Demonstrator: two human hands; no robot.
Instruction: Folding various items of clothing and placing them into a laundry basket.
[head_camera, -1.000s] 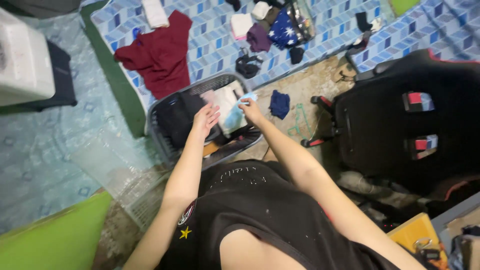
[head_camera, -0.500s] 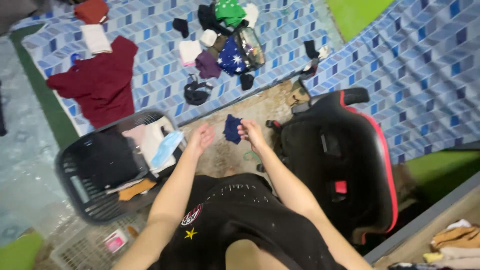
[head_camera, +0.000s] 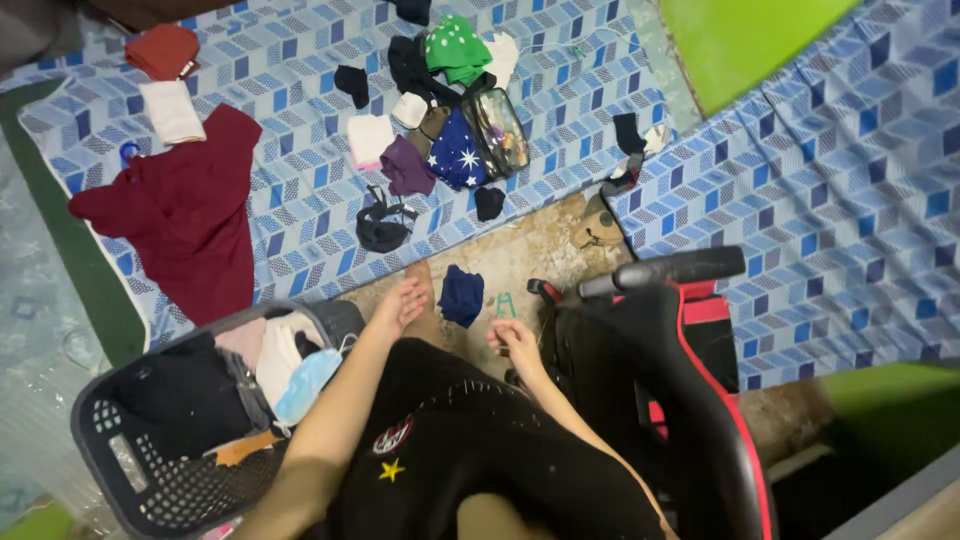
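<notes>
My left hand (head_camera: 400, 303) hovers open, fingers spread, just left of a small dark blue cloth (head_camera: 461, 293) lying on the bare floor. My right hand (head_camera: 514, 342) is curled low, just below a thin green hanger (head_camera: 503, 304), right of that cloth. Whether it grips the hanger is unclear. At my lower left stands a black laundry basket (head_camera: 120, 482) holding dark and white clothes and a light blue face mask (head_camera: 305, 384).
A black and red chair (head_camera: 690, 400) stands close on my right. A blue patterned sheet (head_camera: 300, 230) covers the floor ahead, with a maroon garment (head_camera: 180, 220), folded cloths, socks and a clear pouch (head_camera: 500, 125) scattered on it.
Both hands left the basket and the face mask, swung right to the dark blue cloth, then the right hand dropped beside the green hanger. The view has turned right.
</notes>
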